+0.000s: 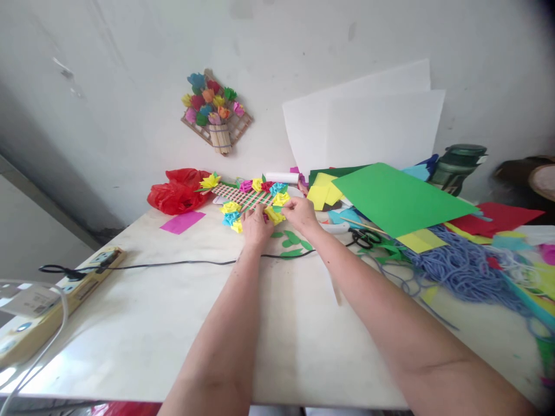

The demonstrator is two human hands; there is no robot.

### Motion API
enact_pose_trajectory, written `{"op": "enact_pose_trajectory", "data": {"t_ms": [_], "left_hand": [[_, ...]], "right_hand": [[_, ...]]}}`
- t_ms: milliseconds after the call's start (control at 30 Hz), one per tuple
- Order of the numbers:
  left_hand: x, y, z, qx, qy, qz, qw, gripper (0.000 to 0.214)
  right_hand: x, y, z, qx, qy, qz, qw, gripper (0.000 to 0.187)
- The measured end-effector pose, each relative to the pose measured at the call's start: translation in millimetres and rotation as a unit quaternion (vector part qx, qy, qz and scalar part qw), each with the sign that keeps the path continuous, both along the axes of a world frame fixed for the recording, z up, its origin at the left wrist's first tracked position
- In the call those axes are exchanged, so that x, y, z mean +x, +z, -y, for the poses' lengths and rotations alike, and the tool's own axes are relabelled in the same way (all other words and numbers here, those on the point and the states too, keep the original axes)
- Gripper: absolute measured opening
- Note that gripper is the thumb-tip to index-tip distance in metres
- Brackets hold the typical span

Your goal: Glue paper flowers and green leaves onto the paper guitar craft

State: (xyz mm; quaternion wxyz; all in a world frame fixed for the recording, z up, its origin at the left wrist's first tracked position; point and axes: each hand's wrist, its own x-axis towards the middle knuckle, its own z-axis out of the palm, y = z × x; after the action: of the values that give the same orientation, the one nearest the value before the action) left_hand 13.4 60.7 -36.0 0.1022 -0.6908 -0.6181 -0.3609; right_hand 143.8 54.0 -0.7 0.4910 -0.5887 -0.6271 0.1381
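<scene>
Both hands are at a lattice of thin sticks [236, 195] on the table, trimmed with paper flowers and green leaves. My left hand [256, 226] is closed on the lattice's near edge, between a blue paper flower [231, 218] and a yellow paper flower [274, 216]. My right hand [300, 214] pinches at the right corner, where a green paper leaf [277, 209] shows by the fingertips, under another yellow flower [281, 199]. Its grip is partly hidden. Loose green paper leaves [292, 237] lie just in front of the hands.
A black cable [173, 263] runs from the power strip [87, 289] beneath my forearms. Scissors [365, 237], green paper [399, 199] and blue yarn [463, 266] crowd the right side. A red plastic bag [180, 190] lies back left. A flower ornament [219, 136] hangs on the wall.
</scene>
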Motion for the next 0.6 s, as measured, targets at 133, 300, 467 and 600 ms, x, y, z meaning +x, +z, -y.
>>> {"op": "enact_pose_trajectory", "data": {"t_ms": [133,300,467,600], "left_hand": [[-1.9,0.0,-0.8,0.008,-0.015,0.007,1.000,0.034],[-4.3,-2.9,-4.6,0.013,-0.031,0.021,0.999,0.036],[-5.9,-5.9,-9.2,0.027,-0.064,0.054,0.996,0.035],[-6.8,-5.6,-9.9,0.038,-0.073,0.085,0.993,0.033]], "right_hand": [[-1.0,1.0,2.0,-0.013,0.002,0.007,1.000,0.009],[-1.2,0.6,2.2,-0.025,0.004,0.025,0.999,0.010],[-1.6,1.2,3.6,-0.041,-0.010,0.039,0.998,0.013],[-3.0,4.2,6.8,-0.058,-0.015,0.034,0.998,0.013]]}}
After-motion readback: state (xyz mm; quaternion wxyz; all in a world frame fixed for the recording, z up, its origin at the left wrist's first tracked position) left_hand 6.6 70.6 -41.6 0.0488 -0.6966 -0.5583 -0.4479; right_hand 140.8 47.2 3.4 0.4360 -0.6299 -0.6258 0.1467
